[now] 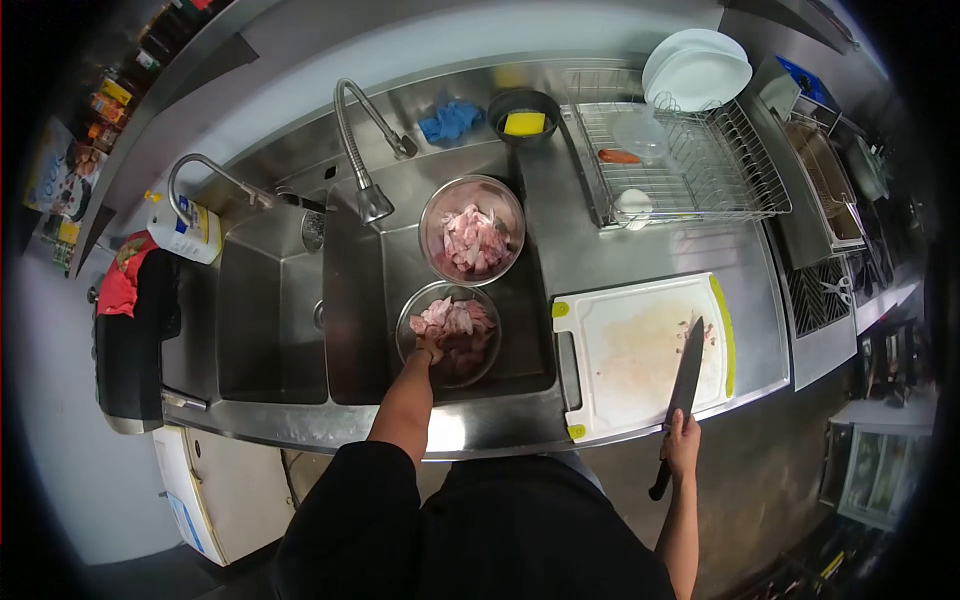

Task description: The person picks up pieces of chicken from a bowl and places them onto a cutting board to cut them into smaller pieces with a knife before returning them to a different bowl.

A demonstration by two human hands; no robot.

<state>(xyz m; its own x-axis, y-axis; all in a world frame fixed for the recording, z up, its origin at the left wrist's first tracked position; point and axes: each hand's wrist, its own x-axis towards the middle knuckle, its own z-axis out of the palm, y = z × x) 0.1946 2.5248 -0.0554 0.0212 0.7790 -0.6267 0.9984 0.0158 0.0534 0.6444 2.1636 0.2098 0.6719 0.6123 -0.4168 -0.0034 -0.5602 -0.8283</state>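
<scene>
My right hand point(682, 446) is wrapped round the black handle of a large kitchen knife point(688, 370). The blade points away from me over the right part of a white cutting board point(630, 350) with green corners and a green edge. Small meat scraps point(706, 334) lie by the blade tip. On the left, my left hand point(430, 347) reaches into the nearer metal bowl point(405, 318) in the sink, touching pieces of raw meat point(455, 318); its fingers are mostly hidden. Just beyond, a second metal bowl point(432, 215) holds more raw meat pieces point(474, 240).
Both bowls stand in the right basin of a steel double sink point(365, 300), under a spring-hose faucet point(372, 200). Behind are a blue cloth point(452, 121) and a black pan point(515, 103) with a yellow sponge point(524, 123). A wire dish rack point(700, 185) holds white plates point(700, 78).
</scene>
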